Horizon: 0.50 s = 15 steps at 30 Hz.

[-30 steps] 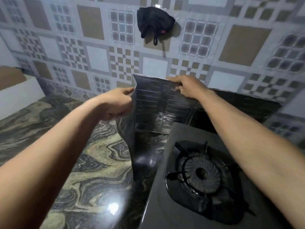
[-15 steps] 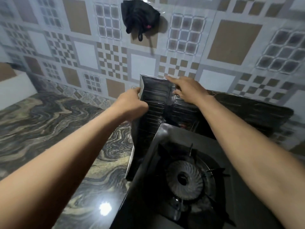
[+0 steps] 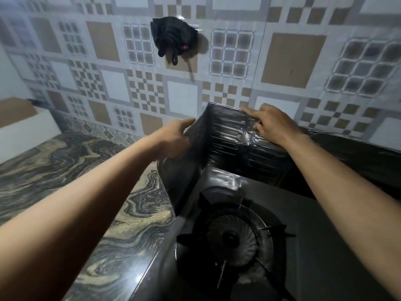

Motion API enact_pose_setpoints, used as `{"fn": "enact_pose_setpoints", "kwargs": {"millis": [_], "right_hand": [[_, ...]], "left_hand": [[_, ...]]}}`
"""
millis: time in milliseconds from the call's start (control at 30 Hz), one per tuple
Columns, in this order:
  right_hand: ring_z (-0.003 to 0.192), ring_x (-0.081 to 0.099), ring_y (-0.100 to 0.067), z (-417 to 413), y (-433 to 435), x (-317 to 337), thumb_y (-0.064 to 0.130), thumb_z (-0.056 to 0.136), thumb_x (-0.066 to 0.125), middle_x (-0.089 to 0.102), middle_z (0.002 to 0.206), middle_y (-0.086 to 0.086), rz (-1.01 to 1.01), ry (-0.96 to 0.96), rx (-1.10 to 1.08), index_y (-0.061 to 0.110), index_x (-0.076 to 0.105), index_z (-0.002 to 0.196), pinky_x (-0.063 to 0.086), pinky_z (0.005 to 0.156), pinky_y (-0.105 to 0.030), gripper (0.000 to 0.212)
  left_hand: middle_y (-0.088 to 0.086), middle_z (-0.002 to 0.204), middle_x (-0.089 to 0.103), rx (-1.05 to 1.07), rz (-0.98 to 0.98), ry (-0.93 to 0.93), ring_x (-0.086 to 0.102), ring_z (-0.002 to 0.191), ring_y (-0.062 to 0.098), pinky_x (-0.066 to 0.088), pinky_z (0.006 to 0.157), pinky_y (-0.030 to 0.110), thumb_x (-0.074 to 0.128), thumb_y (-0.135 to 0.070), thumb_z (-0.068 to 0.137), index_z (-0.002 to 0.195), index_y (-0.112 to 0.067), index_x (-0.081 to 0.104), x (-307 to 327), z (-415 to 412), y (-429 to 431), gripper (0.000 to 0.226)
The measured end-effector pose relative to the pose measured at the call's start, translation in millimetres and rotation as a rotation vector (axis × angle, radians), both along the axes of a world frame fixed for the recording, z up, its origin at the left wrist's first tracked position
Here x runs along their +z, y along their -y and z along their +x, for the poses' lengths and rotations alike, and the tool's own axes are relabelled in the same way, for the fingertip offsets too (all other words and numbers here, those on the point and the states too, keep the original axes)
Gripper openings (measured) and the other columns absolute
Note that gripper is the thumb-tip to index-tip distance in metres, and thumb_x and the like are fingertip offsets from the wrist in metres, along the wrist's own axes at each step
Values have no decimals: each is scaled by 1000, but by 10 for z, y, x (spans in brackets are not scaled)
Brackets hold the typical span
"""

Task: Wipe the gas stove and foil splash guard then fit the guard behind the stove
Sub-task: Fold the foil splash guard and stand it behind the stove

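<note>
The left hand pinches the foil splash guard by its side wing. The right hand, fingers straight, presses the back panel towards the tiled wall. A second ago the guard was held off the wall; now it wraps the gas stove corner, so fitting looks nearly done.

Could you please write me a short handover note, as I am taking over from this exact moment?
Left hand: grips the edge of the foil splash guard's left wing.
Right hand: fingers press the guard's back panel near its top edge.
Guard: upright between the gas stove and the tiled wall, with the left wing folded forward along the stove's left side.
Done: guard roughly in place; whether the wiping is finished cannot be told.
Left: probably settle the wing, then let go.
</note>
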State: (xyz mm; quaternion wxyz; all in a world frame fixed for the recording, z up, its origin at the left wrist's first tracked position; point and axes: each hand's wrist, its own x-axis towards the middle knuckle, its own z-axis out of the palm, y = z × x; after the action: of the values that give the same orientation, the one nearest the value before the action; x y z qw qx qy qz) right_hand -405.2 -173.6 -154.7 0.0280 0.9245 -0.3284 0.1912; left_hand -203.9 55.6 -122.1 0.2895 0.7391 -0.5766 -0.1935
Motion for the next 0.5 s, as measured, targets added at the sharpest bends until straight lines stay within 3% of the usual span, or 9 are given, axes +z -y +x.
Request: {"fn": "enact_pose_setpoints", "kwargs": {"millis": [100,200,300,367,433,500], "right_hand": [[90,54,-26,-144,8,-5,7,94,57,49,99,-4,-44,-67,-25,37,33,151,52,78,-41,69],[117,47,-30,-46,-53,41,21,91,63,53,124,-9,-156,-124,12,29,32,153,44,98,-45,69],[143,28,-30,296,-163,108,29,88,68,35,155,-10,-152,-171,117,27,22,156,25,117,-45,82],[151,14,-27,604,-193,96,27,84,72,21,163,-7,-141,-230,193,30,17,157,15,122,-47,91],[153,7,-25,885,-188,37,19,82,72,15,165,-5,-105,-281,252,31,24,154,10,122,-50,87],[149,22,-27,1044,-176,-35,18,83,72,33,158,-5,-73,-237,307,25,44,144,16,121,-48,67]], "left_hand": [[-2,122,67,-9,31,20,61,107,16,46,89,27,57,-12,91,134,-21,58,-60,-48,68,44],[4,127,65,19,123,101,60,116,25,47,97,35,57,-5,83,134,-19,54,-138,-90,132,53],[6,130,62,32,169,153,59,117,27,49,99,41,73,-23,62,145,-21,40,-253,-91,177,89],[7,140,57,38,185,218,56,124,28,48,102,42,68,-24,59,152,-23,28,-301,-82,207,101],[10,137,59,69,175,216,57,123,29,47,100,39,62,-10,71,149,-18,35,-306,-74,235,83],[12,126,65,83,145,217,60,115,30,47,92,34,59,-6,79,137,-14,47,-281,-63,239,60]]}}
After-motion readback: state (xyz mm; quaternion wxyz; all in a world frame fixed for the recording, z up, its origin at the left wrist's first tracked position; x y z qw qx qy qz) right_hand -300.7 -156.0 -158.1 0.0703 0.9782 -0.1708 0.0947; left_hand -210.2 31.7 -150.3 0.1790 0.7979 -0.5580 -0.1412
